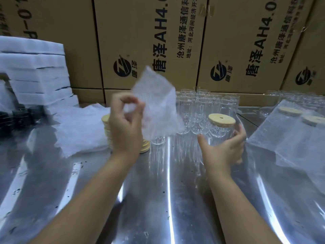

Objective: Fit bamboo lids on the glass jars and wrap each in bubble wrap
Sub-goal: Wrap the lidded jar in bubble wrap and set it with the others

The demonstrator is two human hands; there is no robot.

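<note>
Pinching a sheet of bubble wrap between thumb and fingers, your left hand holds it up above the desk, a little toward 11 o'clock. The sheet looks smeared, so its bubbles are hard to see.

Your right hand is at about 2 o'clock. Its thumb and fingers curl round a glass jar. The jar stands upright with a bamboo lid on top. The glass is so clear that you can hardly see its sides or its bottom.

A stack of lids sits behind your left hand, which hides most of it. Only its left edge and one bottom corner peek out.

At 9 o'clock lies a pile of bubble wrap. At 12 o'clock stand many open jars, partly hidden by the raised sheet.

At 3 o'clock a clear plastic sheet covers some lidded jars. They look foggy, and the edge of the view cuts them off.

White foam blocks are piled at 10 o'clock. Below them is a dark, blurry thing you cannot make out. Big cardboard boxes fill the back.
</note>
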